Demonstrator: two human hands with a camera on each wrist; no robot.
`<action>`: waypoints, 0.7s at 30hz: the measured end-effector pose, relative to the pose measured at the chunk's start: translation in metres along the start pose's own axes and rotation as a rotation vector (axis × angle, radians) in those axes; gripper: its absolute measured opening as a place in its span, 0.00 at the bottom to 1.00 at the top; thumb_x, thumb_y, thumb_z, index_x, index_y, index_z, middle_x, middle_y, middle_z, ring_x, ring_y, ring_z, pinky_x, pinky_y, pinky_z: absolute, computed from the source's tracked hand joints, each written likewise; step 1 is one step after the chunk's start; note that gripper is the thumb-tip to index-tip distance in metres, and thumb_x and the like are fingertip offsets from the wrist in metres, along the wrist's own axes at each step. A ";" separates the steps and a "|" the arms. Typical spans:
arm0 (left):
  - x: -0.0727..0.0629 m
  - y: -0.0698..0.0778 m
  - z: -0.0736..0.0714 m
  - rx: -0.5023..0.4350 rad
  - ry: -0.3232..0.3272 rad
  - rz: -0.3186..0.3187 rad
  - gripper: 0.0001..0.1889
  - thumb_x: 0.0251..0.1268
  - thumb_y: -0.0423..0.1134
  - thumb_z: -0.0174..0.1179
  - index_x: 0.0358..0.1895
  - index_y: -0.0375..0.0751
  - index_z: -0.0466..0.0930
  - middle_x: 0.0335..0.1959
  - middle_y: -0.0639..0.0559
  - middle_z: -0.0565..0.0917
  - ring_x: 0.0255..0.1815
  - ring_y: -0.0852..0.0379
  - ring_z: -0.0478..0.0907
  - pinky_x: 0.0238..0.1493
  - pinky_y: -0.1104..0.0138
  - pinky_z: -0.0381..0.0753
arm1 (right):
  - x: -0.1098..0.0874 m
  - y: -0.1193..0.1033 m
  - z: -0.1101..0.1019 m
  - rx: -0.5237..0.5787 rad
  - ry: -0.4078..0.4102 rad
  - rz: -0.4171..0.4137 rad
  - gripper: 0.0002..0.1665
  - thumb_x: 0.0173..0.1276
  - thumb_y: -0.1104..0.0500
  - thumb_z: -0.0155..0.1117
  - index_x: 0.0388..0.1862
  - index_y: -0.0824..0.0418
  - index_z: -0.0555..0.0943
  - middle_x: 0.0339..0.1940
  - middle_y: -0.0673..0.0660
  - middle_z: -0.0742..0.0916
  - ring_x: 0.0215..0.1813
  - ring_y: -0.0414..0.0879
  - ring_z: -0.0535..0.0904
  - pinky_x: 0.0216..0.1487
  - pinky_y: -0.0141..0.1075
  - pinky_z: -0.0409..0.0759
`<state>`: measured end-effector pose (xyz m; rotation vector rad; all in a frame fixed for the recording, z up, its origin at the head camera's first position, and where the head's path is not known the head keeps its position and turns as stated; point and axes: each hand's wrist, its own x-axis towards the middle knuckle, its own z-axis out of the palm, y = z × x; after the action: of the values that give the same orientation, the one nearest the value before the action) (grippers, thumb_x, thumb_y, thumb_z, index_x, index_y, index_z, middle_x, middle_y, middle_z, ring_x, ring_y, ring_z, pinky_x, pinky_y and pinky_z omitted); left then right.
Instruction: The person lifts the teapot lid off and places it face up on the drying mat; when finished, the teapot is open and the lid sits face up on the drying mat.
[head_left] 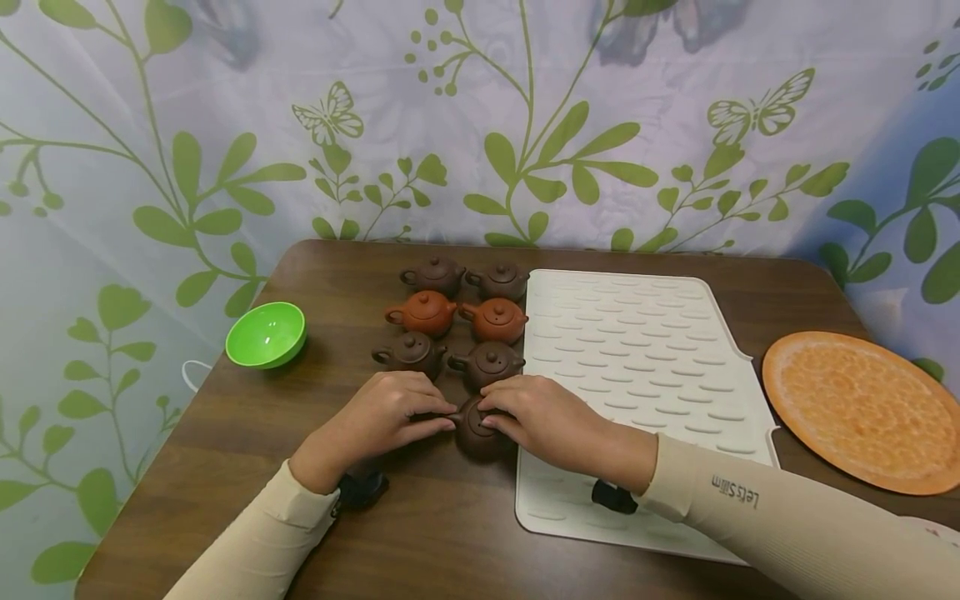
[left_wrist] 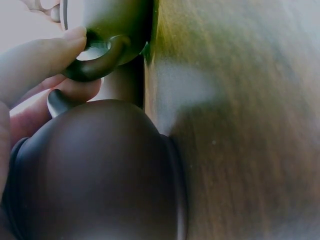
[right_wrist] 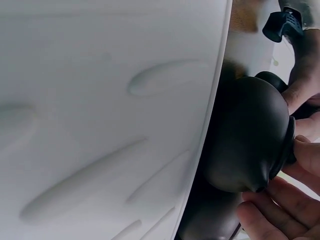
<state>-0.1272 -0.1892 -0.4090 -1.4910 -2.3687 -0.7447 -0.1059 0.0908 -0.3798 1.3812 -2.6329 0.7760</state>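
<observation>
Two hands of mine are minding one dark brown clay teapot [head_left: 478, 442], which is sitting just left of the white ridged drying mat [head_left: 637, 333]. My left hand [head_left: 393, 410] is pinching the loop handle [left_wrist: 94, 69] between thumb and finger; my right hand [head_left: 553, 418] is holding the pot about its lid [right_wrist: 284, 151] and spout [right_wrist: 256, 184], fingers bent close. I am counting the lid as the weak point: it is looking like a separate piece, so tilting the body could be sending it sliding off. The spout is pointing toward the mat, and shoving the pot sideways could be catching that tip on the mat's edge. Farther along the mat's left side another dark brown teapot [head_left: 491, 363] is standing close, so a careless push away from me could be knocking clay against clay.

As for looks, my pot is showing a round, smooth, dull belly and a short tapering spout; my fingers are hiding part of its top. Beyond, also left of the mat, two reddish-brown teapots [head_left: 498, 322] are showing a similar shape in brighter clay.
</observation>
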 end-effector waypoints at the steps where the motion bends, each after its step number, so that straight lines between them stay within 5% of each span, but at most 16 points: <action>1: 0.000 0.000 0.000 0.000 0.000 0.000 0.08 0.62 0.38 0.79 0.43 0.45 0.95 0.36 0.59 0.88 0.39 0.65 0.83 0.41 0.66 0.84 | 0.000 0.000 0.000 0.002 0.000 0.000 0.10 0.74 0.60 0.73 0.50 0.62 0.90 0.55 0.59 0.89 0.57 0.51 0.86 0.59 0.46 0.82; 21: 0.001 0.000 0.004 0.010 0.026 0.038 0.07 0.62 0.37 0.79 0.43 0.46 0.95 0.36 0.60 0.88 0.38 0.65 0.83 0.40 0.67 0.84 | -0.001 0.000 -0.009 0.001 0.064 -0.017 0.11 0.74 0.60 0.73 0.51 0.63 0.89 0.54 0.59 0.89 0.56 0.50 0.86 0.58 0.44 0.83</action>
<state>-0.1276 -0.1862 -0.4125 -1.5094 -2.3150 -0.7379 -0.1064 0.0957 -0.3721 1.3532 -2.5696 0.8057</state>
